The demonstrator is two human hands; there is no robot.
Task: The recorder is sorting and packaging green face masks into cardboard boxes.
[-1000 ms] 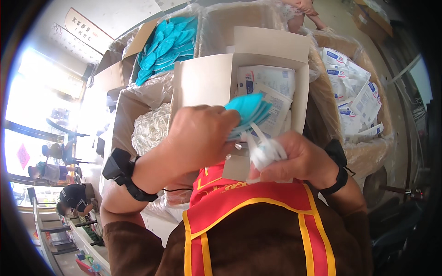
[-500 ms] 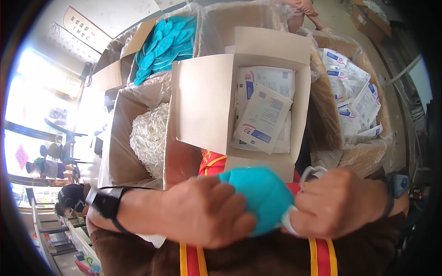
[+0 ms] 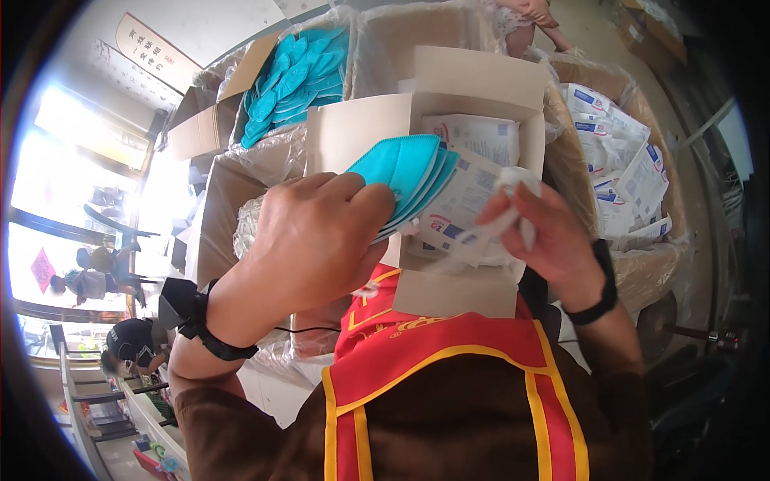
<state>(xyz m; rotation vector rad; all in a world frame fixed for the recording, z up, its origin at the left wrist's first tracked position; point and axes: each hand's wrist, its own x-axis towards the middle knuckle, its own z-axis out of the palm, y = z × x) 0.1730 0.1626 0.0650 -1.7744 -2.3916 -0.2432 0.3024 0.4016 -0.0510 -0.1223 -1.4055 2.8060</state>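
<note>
A small stack of turquoise folded face masks point(image 3: 409, 172) is gripped by my left hand point(image 3: 317, 232), its fingers closed round the lower left edge. The masks are held above the left part of an open white carton point(image 3: 481, 76). To their right my right hand point(image 3: 553, 244) is closed on white elastic straps point(image 3: 520, 200), slightly smeared by motion. Whether these straps join the masks I cannot tell. Below both hands, flat white printed packets point(image 3: 481, 136) lie inside the carton.
Left of the carton, a lined box point(image 3: 216, 216) holds a heap of white straps point(image 3: 249, 224). More turquoise masks point(image 3: 293, 80) fill a box behind it. At the right, a plastic-lined box point(image 3: 593, 208) contains white packets point(image 3: 613, 152). Another person's arm point(image 3: 549, 32) shows at the far edge.
Both hands have moved up and away from my body, over the carton. The masks, earlier held low between both hands, are now in my left hand, showing several layers. My right hand has moved apart.
</note>
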